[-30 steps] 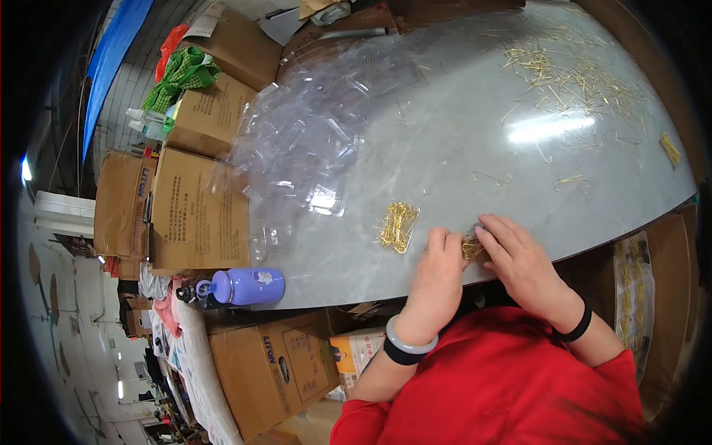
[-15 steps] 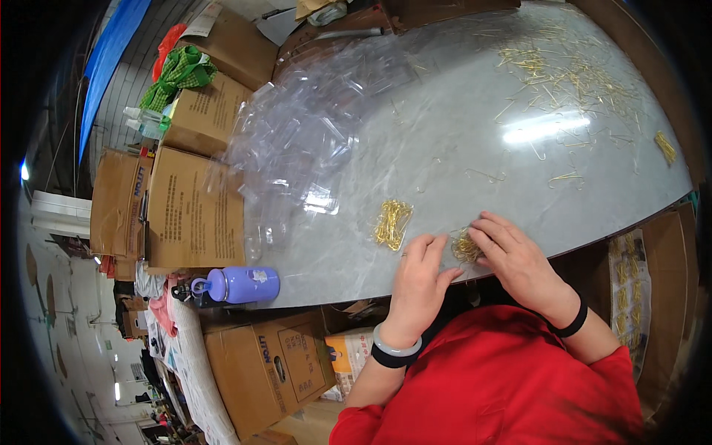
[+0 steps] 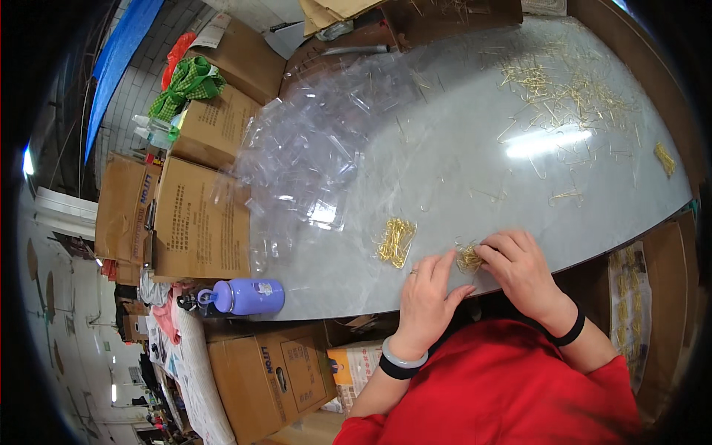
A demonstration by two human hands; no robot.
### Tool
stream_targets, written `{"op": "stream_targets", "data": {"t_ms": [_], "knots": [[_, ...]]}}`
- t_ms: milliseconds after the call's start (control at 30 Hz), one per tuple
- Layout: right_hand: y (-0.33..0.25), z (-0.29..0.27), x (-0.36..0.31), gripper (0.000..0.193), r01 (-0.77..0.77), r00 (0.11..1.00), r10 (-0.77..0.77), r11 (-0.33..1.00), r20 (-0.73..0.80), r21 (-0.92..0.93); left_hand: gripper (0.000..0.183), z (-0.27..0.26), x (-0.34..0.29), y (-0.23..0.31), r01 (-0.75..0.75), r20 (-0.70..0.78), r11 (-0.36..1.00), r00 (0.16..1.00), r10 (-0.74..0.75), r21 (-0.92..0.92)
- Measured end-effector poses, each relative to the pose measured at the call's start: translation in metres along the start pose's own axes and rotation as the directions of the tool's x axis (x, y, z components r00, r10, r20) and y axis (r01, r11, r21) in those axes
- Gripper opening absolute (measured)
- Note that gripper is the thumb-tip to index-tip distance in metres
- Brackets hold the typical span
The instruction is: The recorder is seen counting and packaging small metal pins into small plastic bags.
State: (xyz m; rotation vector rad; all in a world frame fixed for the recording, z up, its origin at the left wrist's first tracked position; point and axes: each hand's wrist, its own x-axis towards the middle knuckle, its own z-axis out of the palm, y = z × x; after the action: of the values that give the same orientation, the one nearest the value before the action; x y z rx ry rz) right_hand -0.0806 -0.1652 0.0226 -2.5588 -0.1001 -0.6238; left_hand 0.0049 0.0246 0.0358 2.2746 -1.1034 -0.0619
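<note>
A small bunch of gold wire hooks (image 3: 469, 259) lies on the grey table near its front edge, between my two hands. My right hand (image 3: 521, 276) has its fingers curled against the right side of this bunch, with the fingertips on the wires. To the left of it my left hand (image 3: 429, 302) rests with fingers stretched and thumb apart, holding nothing. A neater bundle of gold wire hooks (image 3: 397, 242) lies just beyond my left fingertips, not touched by either hand.
Loose gold hooks (image 3: 567, 93) are scattered at the far right, with another bundle (image 3: 664, 159) by the right edge. Clear plastic pieces (image 3: 304, 144) are heaped at the left. A purple bottle (image 3: 252, 296) lies near the front-left edge, by cardboard boxes (image 3: 202, 219).
The view has shifted slightly, so the table sits lower in the picture. My right fingers are more bent at the bunch now, and more of the hooks shows between the hands.
</note>
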Motion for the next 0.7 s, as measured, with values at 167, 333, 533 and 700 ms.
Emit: {"op": "stream_targets", "data": {"t_ms": [167,333,533,700], "knots": [[0.001,-0.010,0.000,0.040,0.012,0.999,-0.014,0.998,0.035,0.058,0.061,-0.003,0.010,0.003,-0.012,-0.003,0.999,1.000,0.012,0.042],[0.008,-0.009,-0.007,0.045,0.022,0.999,-0.023,0.999,0.026,0.045,0.045,-0.007,0.015,0.001,-0.006,-0.013,1.000,1.000,0.006,-0.026],[0.006,-0.024,-0.009,0.059,-0.017,0.998,0.006,0.986,0.069,0.165,0.026,0.003,0.007,0.002,0.067,0.015,0.997,0.998,-0.066,-0.038],[0.017,-0.039,-0.009,0.070,-0.059,0.982,0.007,0.961,0.189,0.269,0.047,-0.006,0.016,0.017,0.196,0.144,0.902,0.978,-0.152,-0.385]]}}
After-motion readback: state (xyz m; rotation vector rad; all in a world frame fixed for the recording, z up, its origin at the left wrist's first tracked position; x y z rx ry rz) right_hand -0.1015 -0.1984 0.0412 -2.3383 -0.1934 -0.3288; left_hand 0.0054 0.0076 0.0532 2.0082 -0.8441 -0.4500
